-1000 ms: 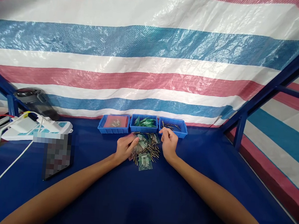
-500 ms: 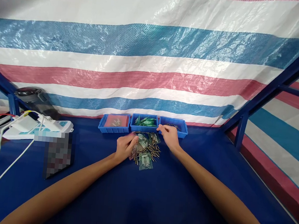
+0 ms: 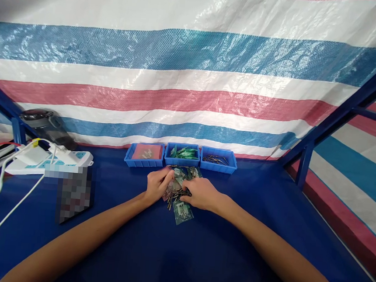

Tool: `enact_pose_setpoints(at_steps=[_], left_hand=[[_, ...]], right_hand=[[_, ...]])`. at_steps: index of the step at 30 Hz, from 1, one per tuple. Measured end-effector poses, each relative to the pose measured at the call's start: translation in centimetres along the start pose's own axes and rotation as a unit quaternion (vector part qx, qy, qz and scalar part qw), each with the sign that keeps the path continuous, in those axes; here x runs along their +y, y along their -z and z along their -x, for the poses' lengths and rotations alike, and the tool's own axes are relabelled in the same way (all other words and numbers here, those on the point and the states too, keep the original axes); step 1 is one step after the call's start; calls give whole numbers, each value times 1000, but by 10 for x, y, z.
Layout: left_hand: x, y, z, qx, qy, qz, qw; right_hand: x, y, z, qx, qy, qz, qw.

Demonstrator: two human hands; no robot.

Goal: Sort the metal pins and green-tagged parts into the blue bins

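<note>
My left hand (image 3: 158,184) is closed at the left side of a mixed pile, its thumb pressed towards the fingers. Whatever it grips is hidden. A pinkish plastic bag (image 3: 166,195) lies against its fingers. My right hand (image 3: 203,194) reaches into the pile from the right, thumb and fingers apart, over thin metal rods (image 3: 171,197) that look like drill bits. Clear small bags (image 3: 178,176) lie among the rods. Nearest me, another clear bag (image 3: 183,212) holds pale pieces.
Behind the pile stand three blue bins: the left bin (image 3: 143,164) with a pink bag, the middle bin (image 3: 182,162) with green bags, the right bin (image 3: 218,166) with thin rods. A power strip (image 3: 74,166), white cables and a dark bottle (image 3: 49,124) stand left. Blue frame posts flank the table.
My right hand has come from the right bin back to the pile. The nearest clear bag has shifted slightly towards me. My left hand has stayed in place.
</note>
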State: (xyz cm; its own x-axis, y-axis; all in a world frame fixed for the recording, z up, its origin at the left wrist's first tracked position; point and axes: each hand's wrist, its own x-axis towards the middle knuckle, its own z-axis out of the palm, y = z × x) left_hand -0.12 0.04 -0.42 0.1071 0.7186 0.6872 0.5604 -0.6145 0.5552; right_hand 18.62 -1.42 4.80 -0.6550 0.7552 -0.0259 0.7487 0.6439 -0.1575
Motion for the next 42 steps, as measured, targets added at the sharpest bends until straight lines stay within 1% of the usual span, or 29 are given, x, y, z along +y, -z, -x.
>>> enact_pose_setpoints(at_steps=[5,7,10,12,14,16,17,19,20,21,23,24,25,27,30,33,35,37,39,42], left_hand=[[0,0,0,-5,-2,-5,1000],[1,1,-1,-7,-5,-6,1000],[1,1,0,-4,-10,-5,1000],[2,2,0,-3,-10,-2,1000],[4,3,-1,-8,-5,7,1000],[5,4,-3,-22,-5,29,999],[6,4,-4,-31,-10,41,999],[5,2,-6,-49,-23,56,997],[4,1,-6,-56,-25,57,996],[3,-1,-7,-63,-17,53,996],[2,-5,-7,-63,10,48,997],[1,-6,-7,-61,20,48,997],[1,-6,-7,-59,24,50,997],[2,-5,-7,-56,14,55,997],[4,-2,-5,-43,-22,59,997],[2,-1,-3,-19,-49,53,997],[-1,-2,0,-4,-53,44,998],[-3,-3,1,1,-41,40,998],[-3,-3,1,-19,-12,49,999],[0,-2,-3,-79,25,68,994]], right_hand=[[-13,7,8,-82,43,33,995],[-16,4,9,-89,42,44,994],[-16,-1,8,-72,34,53,995],[-12,-4,5,-47,30,51,997],[-6,-4,1,-3,23,24,999],[0,-3,-3,70,-3,-43,997],[4,-2,-5,115,-23,-90,989],[9,-3,-9,198,-57,-190,960],[11,-5,-10,228,-64,-241,941],[13,-8,-10,247,-64,-293,921],[13,-16,-11,262,-50,-392,880],[13,-21,-11,268,-49,-431,860],[12,-25,-11,282,-55,-448,846],[9,-33,-11,334,-70,-429,836],[7,-39,-11,393,-48,-371,840],[7,-41,-11,397,-25,-344,851],[8,-44,-11,386,-37,-333,859],[8,-46,-10,388,-52,-328,860],[8,-49,-10,400,-63,-328,853],[9,-52,-9,410,-79,-337,844]])
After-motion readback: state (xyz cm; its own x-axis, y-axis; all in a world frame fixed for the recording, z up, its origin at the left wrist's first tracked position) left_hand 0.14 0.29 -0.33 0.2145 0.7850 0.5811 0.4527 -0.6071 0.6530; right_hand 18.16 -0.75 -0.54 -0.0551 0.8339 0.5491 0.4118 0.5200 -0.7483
